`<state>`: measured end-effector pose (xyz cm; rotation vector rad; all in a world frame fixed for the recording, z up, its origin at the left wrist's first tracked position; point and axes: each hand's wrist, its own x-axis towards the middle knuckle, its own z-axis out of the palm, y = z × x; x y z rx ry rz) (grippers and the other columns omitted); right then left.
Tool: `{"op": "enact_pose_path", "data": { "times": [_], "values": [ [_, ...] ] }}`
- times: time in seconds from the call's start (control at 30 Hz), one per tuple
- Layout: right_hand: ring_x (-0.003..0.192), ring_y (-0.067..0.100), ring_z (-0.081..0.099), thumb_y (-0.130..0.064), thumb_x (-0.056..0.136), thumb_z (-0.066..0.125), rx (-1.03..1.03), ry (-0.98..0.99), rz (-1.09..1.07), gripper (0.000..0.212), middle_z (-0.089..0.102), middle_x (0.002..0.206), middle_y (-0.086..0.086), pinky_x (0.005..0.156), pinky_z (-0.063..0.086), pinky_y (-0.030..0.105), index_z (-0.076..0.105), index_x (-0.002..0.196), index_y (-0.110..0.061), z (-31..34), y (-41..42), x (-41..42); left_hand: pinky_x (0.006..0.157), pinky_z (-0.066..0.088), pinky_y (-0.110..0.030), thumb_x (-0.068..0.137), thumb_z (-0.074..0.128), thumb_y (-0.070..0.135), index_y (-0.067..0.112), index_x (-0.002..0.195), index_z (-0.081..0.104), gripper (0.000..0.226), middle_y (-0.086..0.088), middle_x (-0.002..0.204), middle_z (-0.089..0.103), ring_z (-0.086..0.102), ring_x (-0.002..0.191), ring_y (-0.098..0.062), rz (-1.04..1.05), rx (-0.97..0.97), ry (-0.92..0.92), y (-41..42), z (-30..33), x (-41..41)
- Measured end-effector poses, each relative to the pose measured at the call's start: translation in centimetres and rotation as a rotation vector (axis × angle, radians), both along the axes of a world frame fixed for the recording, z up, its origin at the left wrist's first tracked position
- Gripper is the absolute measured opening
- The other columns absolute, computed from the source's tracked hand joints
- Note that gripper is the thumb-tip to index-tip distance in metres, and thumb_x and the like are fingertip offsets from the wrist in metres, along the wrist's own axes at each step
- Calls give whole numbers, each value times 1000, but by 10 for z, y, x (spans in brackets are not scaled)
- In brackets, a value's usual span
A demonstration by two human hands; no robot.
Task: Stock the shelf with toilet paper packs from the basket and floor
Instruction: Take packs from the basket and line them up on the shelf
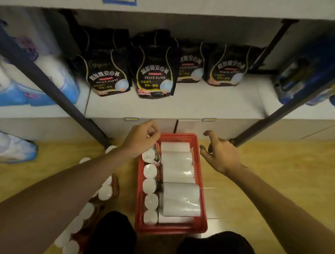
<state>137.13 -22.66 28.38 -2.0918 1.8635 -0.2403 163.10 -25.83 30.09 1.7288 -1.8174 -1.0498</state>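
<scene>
- The white shelf (pixel 212 102) lies bare in front of and to the right of the black packs (pixel 155 75), which crowd its back left.
- Dark slanted posts (pixel 54 89) fence that bay on both sides.
- The red basket (pixel 201 167) is packed with rolls (pixel 179 172).
- More rolls on the floor (pixel 84 215) lie left of the basket; the floor right of it is bare.

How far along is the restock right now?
Early. The shelf front is bare; only black pouches stand there. The left hand pinches the end of a pack in the red basket; right hand empty. More packs wait on the floor.
</scene>
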Motion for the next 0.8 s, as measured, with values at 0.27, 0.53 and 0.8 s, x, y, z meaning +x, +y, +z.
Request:
{"op": "enact_pose_path", "data": {
  "times": [0.27, 0.53, 0.8],
  "values": [
    [83, 30, 62, -42, 95, 50, 16, 28, 6, 49, 66, 89, 3, 58, 38, 32, 35, 136, -21, -173, 20, 13, 69, 51, -32, 88, 61, 30, 23, 89, 58, 7, 0, 77, 66, 63, 77, -23, 4, 8, -156, -9, -180, 9],
    [80, 26, 63, -47, 91, 54, -83, -84, -121, 45, 65, 90, 0, 64, 52, 37, 38, 130, -28, -269, 39, 24, 82, 47, -38, 89, 53, 51, 15, 140, 34, 65, -12, 127, 57, 56, 112, -34, 129, 84, -503, -13, -285, 19],
    [89, 26, 63, -45, 90, 58, -3, -64, -140, 50, 65, 96, 3, 75, 53, 40, 39, 133, -25, -288, 47, 33, 90, 45, -42, 80, 60, 65, 6, 148, 12, 102, -24, 140, 41, 48, 123, -40, 154, 226, -437, -26, -313, 4]
  ]
}}
